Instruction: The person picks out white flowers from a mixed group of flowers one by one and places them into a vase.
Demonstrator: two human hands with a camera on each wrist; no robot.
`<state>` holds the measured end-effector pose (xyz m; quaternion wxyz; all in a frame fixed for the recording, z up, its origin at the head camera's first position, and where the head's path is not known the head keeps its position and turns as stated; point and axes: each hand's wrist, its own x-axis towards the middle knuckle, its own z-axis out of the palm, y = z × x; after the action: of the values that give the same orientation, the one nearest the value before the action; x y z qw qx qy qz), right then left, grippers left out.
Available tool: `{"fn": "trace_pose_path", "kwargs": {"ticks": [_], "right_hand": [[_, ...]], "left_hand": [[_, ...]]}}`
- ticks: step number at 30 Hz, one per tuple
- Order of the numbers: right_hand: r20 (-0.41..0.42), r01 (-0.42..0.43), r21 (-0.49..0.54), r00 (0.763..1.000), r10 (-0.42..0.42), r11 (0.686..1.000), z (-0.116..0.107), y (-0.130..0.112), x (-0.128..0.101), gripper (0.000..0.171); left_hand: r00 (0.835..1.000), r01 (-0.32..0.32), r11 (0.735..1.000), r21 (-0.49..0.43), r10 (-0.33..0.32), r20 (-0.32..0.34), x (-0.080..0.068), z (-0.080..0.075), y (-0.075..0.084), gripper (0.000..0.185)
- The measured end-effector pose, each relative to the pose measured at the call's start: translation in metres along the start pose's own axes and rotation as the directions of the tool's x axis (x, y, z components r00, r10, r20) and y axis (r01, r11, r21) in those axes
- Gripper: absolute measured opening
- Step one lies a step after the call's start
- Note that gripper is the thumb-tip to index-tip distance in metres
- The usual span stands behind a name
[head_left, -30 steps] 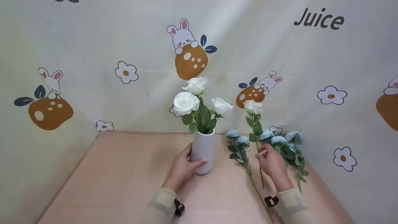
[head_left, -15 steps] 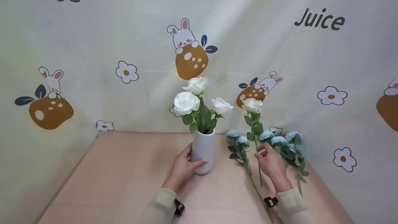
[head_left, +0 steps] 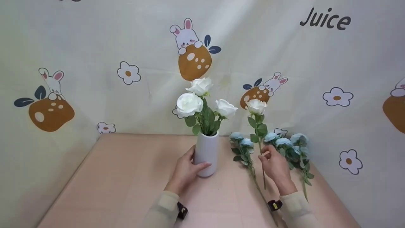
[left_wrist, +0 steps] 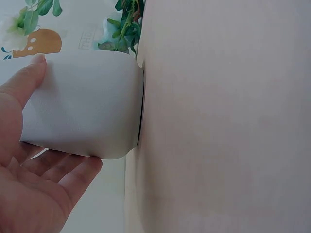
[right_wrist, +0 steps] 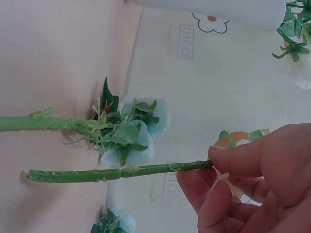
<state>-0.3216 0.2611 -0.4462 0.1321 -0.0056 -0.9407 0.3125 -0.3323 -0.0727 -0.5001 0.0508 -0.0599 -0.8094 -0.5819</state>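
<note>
A white vase [head_left: 207, 152] stands upright on the table, holding three white roses [head_left: 190, 104] with green leaves. My left hand [head_left: 184, 171] grips it from the left, thumb across the front and fingers behind, as the left wrist view also shows. To the right of the vase, my right hand [head_left: 277, 166] pinches the stem of a single white rose [head_left: 256, 107] between thumb and fingertips. That rose is held upright, its bloom a little right of those in the vase. In the right wrist view the bare lower end of its green stem [right_wrist: 121, 173] sticks out past my fingers.
A blue flower stem [head_left: 245, 150] lies on the pink-covered table [head_left: 126, 177] between the vase and my right hand. More blue flowers [head_left: 292, 145] lie behind and right of that hand. A printed curtain [head_left: 142, 41] hangs at the table's back edge.
My right hand has drifted slightly left with the white rose, which nears the vase a little. My left hand and the vase have stayed in place.
</note>
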Motion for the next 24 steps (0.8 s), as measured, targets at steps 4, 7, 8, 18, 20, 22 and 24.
{"fn": "trace_pose_path", "kwargs": {"ticks": [4,7,8,18,20,22,24], "right_hand": [[-0.005,-0.006,0.010,1.000,0.006,1.000,0.000,-0.001,0.000,0.022],[-0.010,-0.016,0.023,1.000,0.016,1.000,0.000,-0.002,0.001,0.023],[-0.013,-0.018,0.028,1.000,0.018,0.999,0.000,-0.002,0.001,0.023],[-0.046,-0.004,0.089,0.999,0.009,0.996,-0.001,-0.008,0.000,0.027],[-0.055,0.004,0.108,0.999,0.002,0.994,-0.001,-0.010,-0.001,0.028],[-0.064,0.015,0.125,0.998,-0.007,0.992,-0.001,-0.011,-0.002,0.029],[-0.073,0.024,0.141,0.997,-0.014,0.990,-0.001,-0.013,-0.003,0.029]], "left_hand": [[1.000,0.019,1.000,-0.007,-0.019,0.000,0.000,0.000,0.001,0.099],[1.000,0.016,1.000,-0.012,-0.016,-0.001,0.000,0.000,0.001,0.099],[1.000,0.016,1.000,-0.014,-0.016,-0.002,0.000,0.000,0.001,0.099],[1.000,-0.005,1.000,0.001,0.005,-0.009,0.000,0.000,0.001,0.098],[1.000,-0.015,1.000,-0.009,0.015,-0.007,-0.001,0.000,0.001,0.097],[1.000,-0.019,1.000,-0.020,0.019,-0.004,-0.001,0.000,0.001,0.097],[1.000,-0.019,0.999,-0.028,0.019,-0.001,-0.002,-0.001,0.000,0.098]]}}
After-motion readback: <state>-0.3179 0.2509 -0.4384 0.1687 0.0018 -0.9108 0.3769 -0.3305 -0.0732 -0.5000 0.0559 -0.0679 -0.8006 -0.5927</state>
